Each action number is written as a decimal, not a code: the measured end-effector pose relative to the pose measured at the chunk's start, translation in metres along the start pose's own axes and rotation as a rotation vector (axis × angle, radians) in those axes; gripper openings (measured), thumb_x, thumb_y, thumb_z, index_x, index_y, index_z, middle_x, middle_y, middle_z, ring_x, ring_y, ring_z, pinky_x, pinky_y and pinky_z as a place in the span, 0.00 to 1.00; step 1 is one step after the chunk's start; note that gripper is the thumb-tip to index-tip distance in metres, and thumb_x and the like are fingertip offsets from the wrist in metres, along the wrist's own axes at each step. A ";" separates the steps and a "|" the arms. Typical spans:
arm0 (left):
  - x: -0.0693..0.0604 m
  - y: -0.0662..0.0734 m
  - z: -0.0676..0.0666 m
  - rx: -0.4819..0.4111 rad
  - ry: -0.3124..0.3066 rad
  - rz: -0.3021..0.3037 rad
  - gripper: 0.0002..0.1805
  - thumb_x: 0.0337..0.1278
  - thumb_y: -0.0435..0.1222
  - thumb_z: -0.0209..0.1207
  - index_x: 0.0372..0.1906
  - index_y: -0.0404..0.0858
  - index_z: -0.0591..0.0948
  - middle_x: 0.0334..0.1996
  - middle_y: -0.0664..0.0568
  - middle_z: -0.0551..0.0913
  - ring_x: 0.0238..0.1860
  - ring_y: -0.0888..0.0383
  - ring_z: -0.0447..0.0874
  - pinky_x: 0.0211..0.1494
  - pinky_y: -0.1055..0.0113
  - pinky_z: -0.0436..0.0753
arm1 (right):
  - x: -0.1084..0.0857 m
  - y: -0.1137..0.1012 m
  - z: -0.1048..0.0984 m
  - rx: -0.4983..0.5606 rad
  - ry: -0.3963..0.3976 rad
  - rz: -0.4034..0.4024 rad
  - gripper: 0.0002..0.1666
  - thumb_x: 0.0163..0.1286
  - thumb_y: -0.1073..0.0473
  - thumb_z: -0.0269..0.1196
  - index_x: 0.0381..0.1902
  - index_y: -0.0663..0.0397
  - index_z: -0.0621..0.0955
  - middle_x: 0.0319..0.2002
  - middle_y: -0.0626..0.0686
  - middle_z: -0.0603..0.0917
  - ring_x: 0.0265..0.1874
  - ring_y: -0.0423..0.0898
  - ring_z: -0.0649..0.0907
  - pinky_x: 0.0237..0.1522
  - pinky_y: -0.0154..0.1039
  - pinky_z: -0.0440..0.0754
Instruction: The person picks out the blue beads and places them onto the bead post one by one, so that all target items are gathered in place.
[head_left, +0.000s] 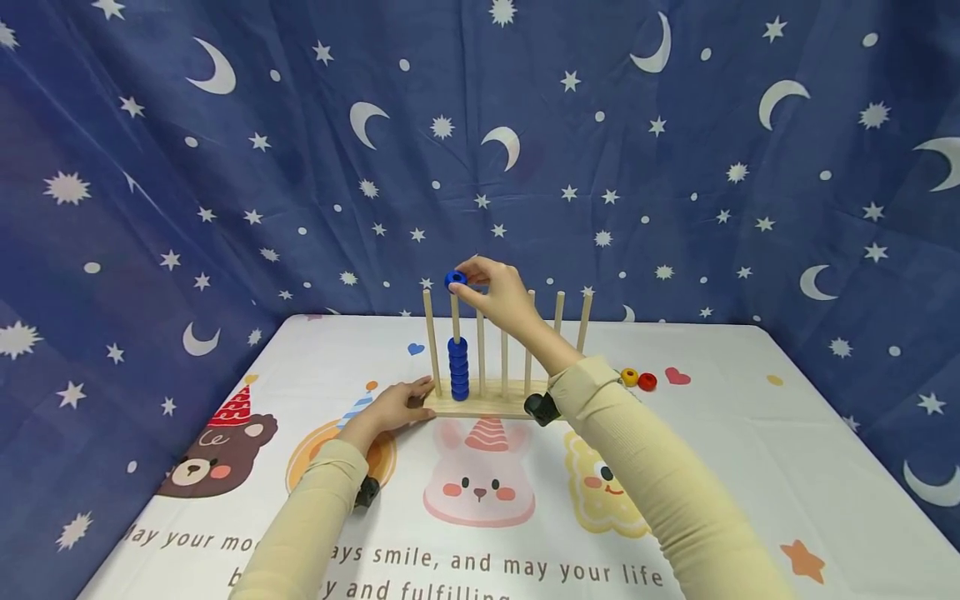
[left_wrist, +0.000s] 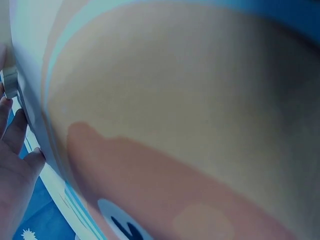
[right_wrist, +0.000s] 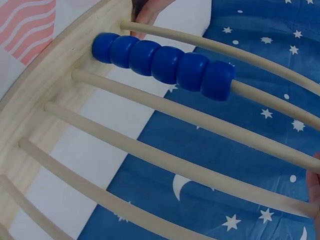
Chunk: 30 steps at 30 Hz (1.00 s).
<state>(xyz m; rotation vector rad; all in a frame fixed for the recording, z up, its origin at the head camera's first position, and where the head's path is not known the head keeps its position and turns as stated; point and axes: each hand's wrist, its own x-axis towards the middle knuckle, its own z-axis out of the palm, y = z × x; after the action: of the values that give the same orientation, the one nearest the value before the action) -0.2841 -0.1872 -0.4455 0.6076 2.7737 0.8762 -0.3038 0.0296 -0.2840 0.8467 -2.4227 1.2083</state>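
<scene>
A wooden peg rack [head_left: 480, 406] with several upright pegs stands on the table. Several blue beads [head_left: 459, 369] are stacked on its second peg from the left, and the right wrist view shows the same stacked beads [right_wrist: 166, 64] up close. My right hand [head_left: 501, 292] pinches another blue bead [head_left: 455, 280] at the top of that peg; whether the peg is inside its hole cannot be told. At the rack's left end, my left hand [head_left: 393, 406] grips the base, thumb in front. In the left wrist view, fingers [left_wrist: 17, 132] lie about the wooden end [left_wrist: 10, 82].
A yellow bead [head_left: 629, 377] and a red bead [head_left: 647, 382] lie on the table, right of the rack and beyond my right forearm. The printed white tablecloth [head_left: 720, 467] covers the table. Behind hangs a blue curtain [head_left: 540, 100] with moons and stars.
</scene>
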 end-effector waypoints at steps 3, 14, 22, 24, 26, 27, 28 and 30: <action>-0.001 0.000 0.000 -0.003 -0.002 -0.001 0.32 0.58 0.38 0.61 0.66 0.30 0.67 0.70 0.39 0.62 0.69 0.36 0.59 0.71 0.46 0.61 | -0.001 0.000 0.001 0.022 0.009 0.003 0.16 0.65 0.58 0.63 0.48 0.62 0.80 0.43 0.59 0.85 0.44 0.51 0.85 0.52 0.42 0.82; -0.003 0.000 0.000 -0.013 0.000 -0.003 0.32 0.58 0.38 0.60 0.65 0.29 0.66 0.70 0.39 0.61 0.69 0.36 0.57 0.72 0.45 0.59 | -0.001 0.004 0.004 -0.019 0.009 -0.013 0.18 0.66 0.57 0.62 0.49 0.63 0.79 0.45 0.59 0.85 0.45 0.51 0.85 0.51 0.39 0.82; -0.002 0.004 -0.001 -0.020 0.007 -0.013 0.32 0.59 0.38 0.60 0.66 0.29 0.66 0.70 0.39 0.61 0.69 0.37 0.57 0.72 0.46 0.60 | 0.001 0.004 0.003 -0.042 -0.011 -0.021 0.18 0.67 0.56 0.61 0.50 0.63 0.79 0.47 0.59 0.84 0.46 0.52 0.84 0.52 0.41 0.82; -0.003 0.004 0.000 -0.027 -0.003 -0.016 0.32 0.59 0.38 0.60 0.66 0.29 0.66 0.70 0.40 0.61 0.70 0.37 0.57 0.72 0.46 0.59 | 0.001 0.004 0.003 -0.044 -0.018 -0.009 0.19 0.67 0.56 0.60 0.50 0.63 0.79 0.47 0.59 0.84 0.46 0.51 0.84 0.52 0.41 0.82; -0.003 0.004 0.001 -0.025 -0.010 -0.015 0.33 0.59 0.38 0.60 0.66 0.29 0.66 0.70 0.39 0.61 0.70 0.36 0.57 0.72 0.46 0.59 | 0.001 0.004 0.003 -0.046 -0.031 0.004 0.19 0.67 0.56 0.60 0.51 0.63 0.79 0.46 0.58 0.85 0.45 0.51 0.84 0.52 0.41 0.82; -0.003 0.004 0.001 -0.021 -0.009 -0.013 0.33 0.58 0.38 0.60 0.66 0.29 0.66 0.70 0.39 0.61 0.69 0.36 0.57 0.72 0.46 0.59 | 0.001 0.004 0.002 -0.047 -0.038 0.009 0.19 0.67 0.55 0.60 0.51 0.63 0.79 0.46 0.58 0.85 0.45 0.51 0.85 0.52 0.41 0.82; -0.003 0.003 0.001 -0.017 -0.005 -0.011 0.32 0.58 0.38 0.60 0.66 0.29 0.66 0.70 0.39 0.61 0.69 0.36 0.57 0.72 0.46 0.59 | 0.001 0.004 0.002 -0.050 -0.045 0.011 0.19 0.67 0.55 0.60 0.51 0.63 0.79 0.46 0.58 0.85 0.45 0.50 0.85 0.51 0.41 0.82; -0.002 0.003 0.000 -0.014 0.006 -0.009 0.32 0.58 0.38 0.60 0.66 0.29 0.66 0.70 0.39 0.62 0.69 0.37 0.58 0.72 0.46 0.59 | 0.001 0.002 0.000 -0.055 -0.055 0.010 0.19 0.67 0.55 0.60 0.50 0.63 0.79 0.45 0.58 0.85 0.44 0.50 0.85 0.51 0.41 0.82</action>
<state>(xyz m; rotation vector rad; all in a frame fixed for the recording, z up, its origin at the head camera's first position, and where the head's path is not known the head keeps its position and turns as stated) -0.2809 -0.1860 -0.4442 0.5901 2.7713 0.8963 -0.3056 0.0300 -0.2849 0.8637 -2.4947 1.1305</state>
